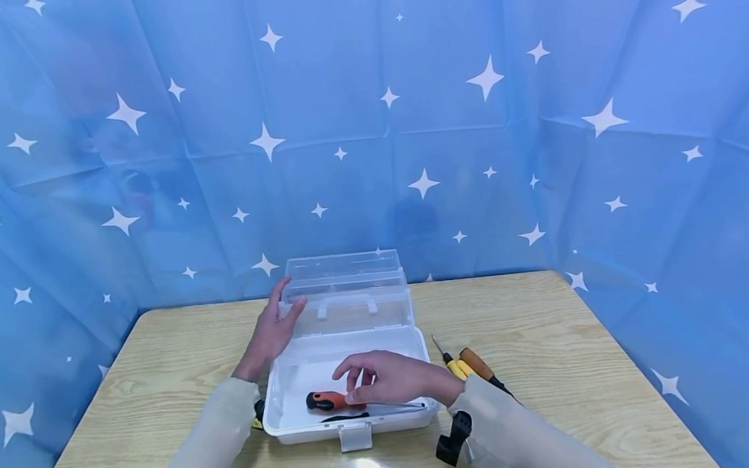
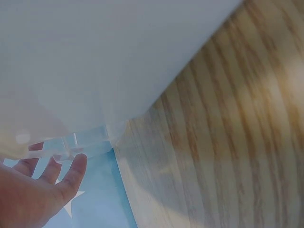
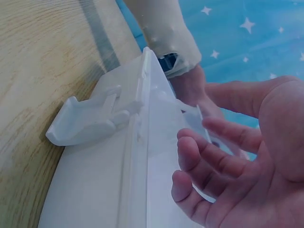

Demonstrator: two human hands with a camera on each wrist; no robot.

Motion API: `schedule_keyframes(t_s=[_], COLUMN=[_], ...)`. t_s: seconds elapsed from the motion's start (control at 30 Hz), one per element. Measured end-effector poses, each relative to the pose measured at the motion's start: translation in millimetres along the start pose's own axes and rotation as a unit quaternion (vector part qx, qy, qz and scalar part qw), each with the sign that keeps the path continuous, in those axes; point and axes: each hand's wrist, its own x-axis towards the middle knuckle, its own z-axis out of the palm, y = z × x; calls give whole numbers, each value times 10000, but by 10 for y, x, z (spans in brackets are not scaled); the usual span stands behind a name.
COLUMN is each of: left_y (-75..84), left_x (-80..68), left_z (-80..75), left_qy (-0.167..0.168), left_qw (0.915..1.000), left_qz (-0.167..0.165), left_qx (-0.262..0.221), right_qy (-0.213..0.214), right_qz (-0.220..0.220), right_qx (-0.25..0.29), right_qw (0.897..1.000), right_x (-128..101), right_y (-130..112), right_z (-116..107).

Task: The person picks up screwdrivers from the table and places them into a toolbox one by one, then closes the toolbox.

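A white plastic toolbox (image 1: 310, 432) stands on the table with its clear lid (image 1: 353, 306) raised at the back. My left hand (image 1: 272, 334) holds the lid's left edge, thumb in front and fingers around the side. Inside the box lies a screwdriver (image 1: 326, 401) with an orange and black handle, its shaft pointing right. Beside it, near the front wall, is a dark slim object (image 1: 344, 417), partly hidden. Above the screwdriver hovers my right hand (image 1: 394, 376), fingers loosely bent; in the right wrist view its palm (image 3: 266, 190) holds nothing.
Right of the box lie a yellow-handled tool (image 1: 457, 367) and a brown-handled tool (image 1: 476, 363), partly behind my right forearm. A yellow and black object (image 1: 257, 415) shows by the left sleeve. The front latch (image 1: 355, 437) hangs down. A starry blue curtain (image 1: 344, 178) rises behind the table.
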Motion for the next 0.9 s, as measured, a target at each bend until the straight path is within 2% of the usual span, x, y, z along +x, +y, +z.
schedule_keyframes(t_s=[0.33, 0.9], left_y=[-10, -16], left_x=[-19, -13], left_z=[-3, 3], left_qy=[0, 57], left_qw=[10000, 9994], left_qz=[0, 335], left_qx=[-20, -46], right_qy=[77, 592], right_qz=[-225, -653], right_qx=[111, 160], right_qw=[9997, 9960], right_x=[-89, -349], right_y=[37, 114], right_z=[-71, -281])
